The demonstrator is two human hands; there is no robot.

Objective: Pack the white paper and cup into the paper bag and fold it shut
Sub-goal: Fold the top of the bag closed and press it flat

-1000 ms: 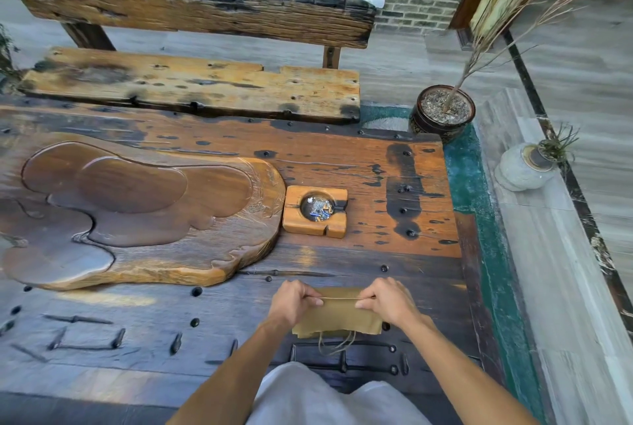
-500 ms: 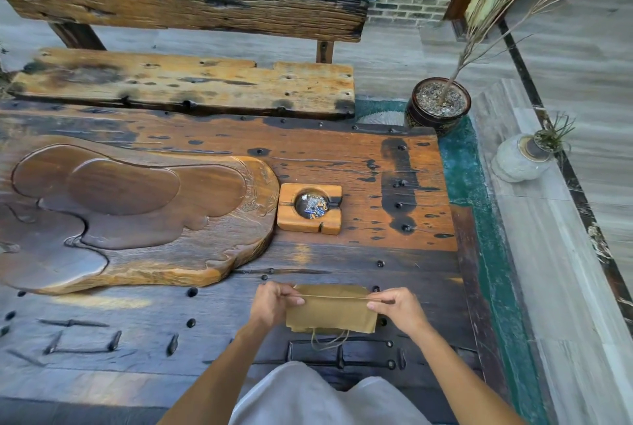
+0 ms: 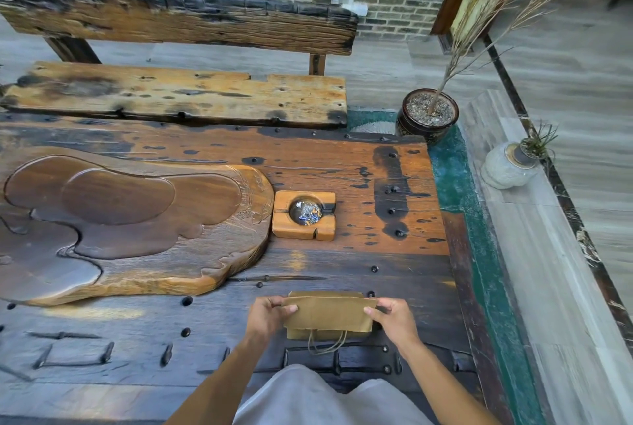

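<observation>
Old wood bench (image 3: pixel 342 253) is holding the paper bag (image 3: pixel 329 313), lying flat near the front edge. Left hand (image 3: pixel 265 316) & right hand (image 3: pixel 394 320) are pinching its folded top. Paper & cup aren't showing, prob inside. Fold's nearly done.

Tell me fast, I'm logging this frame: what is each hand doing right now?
Left hand: closed, pinching the left edge of the paper bag.
Right hand: closed, pinching the bag's right edge.
</observation>
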